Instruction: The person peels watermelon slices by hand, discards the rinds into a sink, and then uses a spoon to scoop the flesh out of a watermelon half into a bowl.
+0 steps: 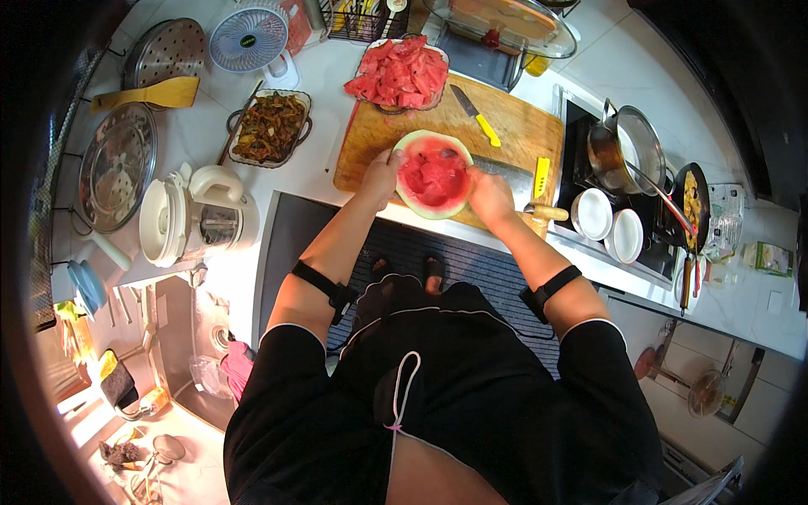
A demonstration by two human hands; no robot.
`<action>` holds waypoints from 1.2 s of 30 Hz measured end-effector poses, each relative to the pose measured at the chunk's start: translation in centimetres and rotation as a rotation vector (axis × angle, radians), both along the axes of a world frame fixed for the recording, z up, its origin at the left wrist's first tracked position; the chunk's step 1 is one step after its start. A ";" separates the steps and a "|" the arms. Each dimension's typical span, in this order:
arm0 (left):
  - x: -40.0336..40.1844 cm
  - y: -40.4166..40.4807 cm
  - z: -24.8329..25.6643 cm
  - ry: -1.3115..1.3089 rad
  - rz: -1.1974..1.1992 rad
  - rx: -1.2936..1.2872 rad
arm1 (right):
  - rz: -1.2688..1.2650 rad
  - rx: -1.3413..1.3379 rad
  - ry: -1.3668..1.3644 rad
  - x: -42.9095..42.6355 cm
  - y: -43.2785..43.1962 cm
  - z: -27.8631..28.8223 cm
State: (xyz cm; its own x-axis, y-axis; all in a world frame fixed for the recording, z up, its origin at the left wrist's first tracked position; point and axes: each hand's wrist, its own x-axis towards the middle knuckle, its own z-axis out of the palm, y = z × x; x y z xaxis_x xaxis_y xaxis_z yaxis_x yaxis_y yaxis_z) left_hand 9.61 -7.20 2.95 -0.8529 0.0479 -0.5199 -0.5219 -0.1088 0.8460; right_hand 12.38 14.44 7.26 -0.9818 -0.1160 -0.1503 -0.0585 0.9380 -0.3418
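Note:
Between my two hands is a hollowed watermelon half (433,175), its cut face turned up and red flesh left inside the pale rind. My left hand (380,179) grips the rind on one side, and my right hand (490,194) grips the opposite side. Beneath it lies a wooden cutting board (372,136). A cleaver (505,177) rests flat on the board, partly hidden by my right hand. Farther back is a small knife with a yellow handle (485,126). At the board's far edge stands a glass dish heaped with watermelon chunks (404,72).
Left of the board sit a dish of cooked food (268,128), a small fan (249,41) and a white kitchen appliance (196,214). A yellow-handled tool (541,177) lies at the board's right. On the cooktop (571,126) are a pot (625,148), two white bowls (592,214) and a frying pan (691,202).

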 end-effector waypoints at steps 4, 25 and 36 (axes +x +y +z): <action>0.9 0.2 0.3 -0.070 0.073 0.086 | -0.039 -0.092 -0.001 -0.2 -0.8 0.4; -1.0 -1.2 0.8 -0.090 -0.183 -0.199 | 0.358 0.339 0.328 -2.0 2.0 3.5; 0.0 -0.8 -1.7 0.215 -0.174 -0.353 | 0.161 0.257 -0.070 -2.0 -0.2 3.6</action>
